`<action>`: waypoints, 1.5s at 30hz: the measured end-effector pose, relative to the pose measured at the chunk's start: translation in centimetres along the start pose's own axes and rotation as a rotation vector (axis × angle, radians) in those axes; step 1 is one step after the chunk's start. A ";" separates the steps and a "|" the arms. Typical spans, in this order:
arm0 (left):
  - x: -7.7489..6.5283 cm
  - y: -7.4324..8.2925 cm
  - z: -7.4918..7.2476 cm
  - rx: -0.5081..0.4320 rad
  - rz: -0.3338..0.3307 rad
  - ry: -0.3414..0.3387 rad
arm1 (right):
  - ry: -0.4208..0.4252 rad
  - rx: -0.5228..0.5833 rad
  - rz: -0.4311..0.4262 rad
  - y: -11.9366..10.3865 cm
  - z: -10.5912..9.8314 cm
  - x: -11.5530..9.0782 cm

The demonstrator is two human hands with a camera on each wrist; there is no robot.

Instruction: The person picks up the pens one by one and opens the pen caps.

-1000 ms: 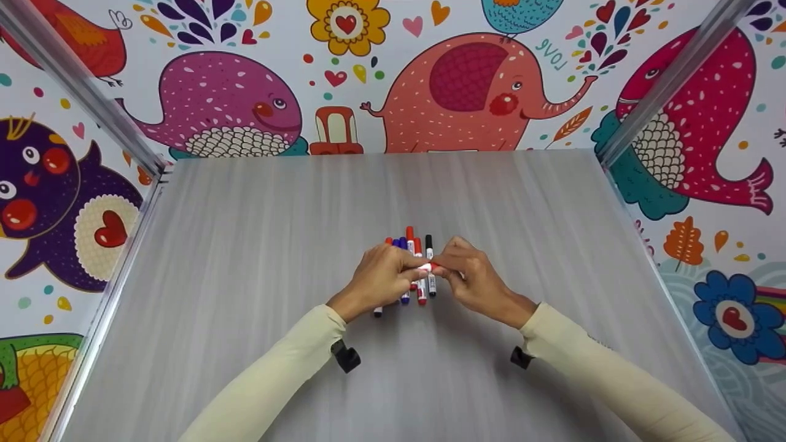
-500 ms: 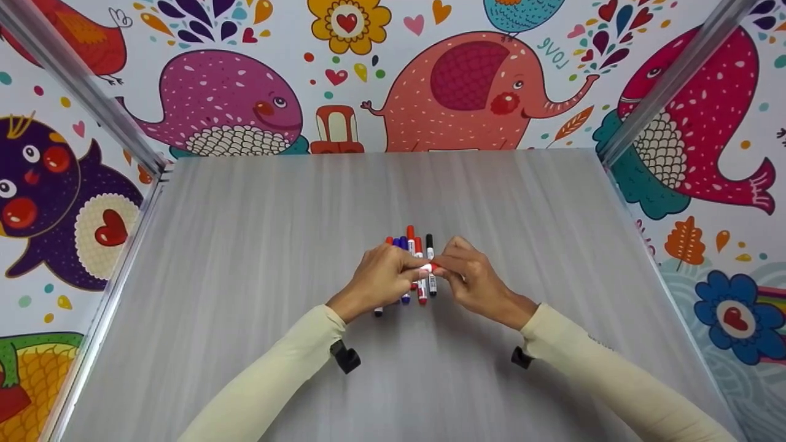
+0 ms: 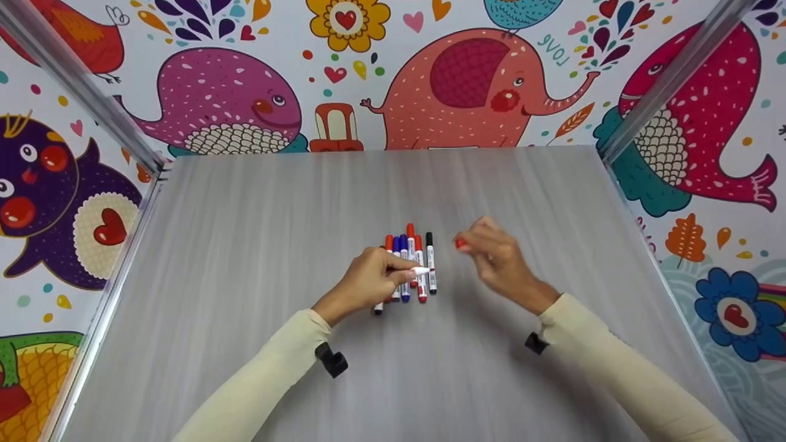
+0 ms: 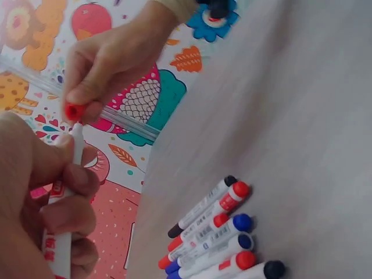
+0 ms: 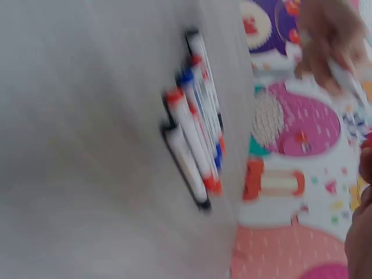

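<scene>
My left hand (image 3: pixel 372 277) grips a white marker (image 4: pixel 63 232) with its bare tip (image 4: pixel 78 135) exposed, held over a row of markers. Off to the right, my right hand (image 3: pixel 498 261) pinches a small red marker cap (image 3: pixel 460 244), apart from the tip in the head view. In the left wrist view the cap's open end faces the marker tip. Beneath the left hand, several capped markers lie side by side on the table, among them a black marker (image 3: pixel 431 264), a red marker (image 3: pixel 420 270) and a blue marker (image 3: pixel 404 288). The left hand partly hides them.
The grey wood-grain table (image 3: pixel 276 215) spreads around the markers. Walls with cartoon animals (image 3: pixel 466 92) stand at the back and both sides, with metal posts (image 3: pixel 669 80) at the corners. Each wrist wears a black camera mount (image 3: pixel 331 360).
The red cap has come off the marker. My right hand has moved right and slightly away with it, while the left hand has shifted a little left with the marker.
</scene>
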State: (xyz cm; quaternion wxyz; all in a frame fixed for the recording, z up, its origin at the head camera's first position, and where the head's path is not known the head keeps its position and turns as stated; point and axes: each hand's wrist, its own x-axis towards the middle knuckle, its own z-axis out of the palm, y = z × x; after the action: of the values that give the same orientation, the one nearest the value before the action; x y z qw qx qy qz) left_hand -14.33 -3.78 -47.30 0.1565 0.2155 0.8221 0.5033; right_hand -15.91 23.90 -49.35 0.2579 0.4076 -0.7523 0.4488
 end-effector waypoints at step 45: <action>-0.3 -7.8 -3.6 0.243 0.116 0.245 | -0.200 -0.169 0.320 3.1 -2.4 -3.3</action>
State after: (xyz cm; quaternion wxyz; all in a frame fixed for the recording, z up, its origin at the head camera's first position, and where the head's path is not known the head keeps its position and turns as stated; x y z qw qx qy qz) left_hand -17.29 -9.80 -52.63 -0.0015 0.2168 0.8761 0.4307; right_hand -16.66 28.10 -52.18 0.1407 0.3023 -0.8644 0.3764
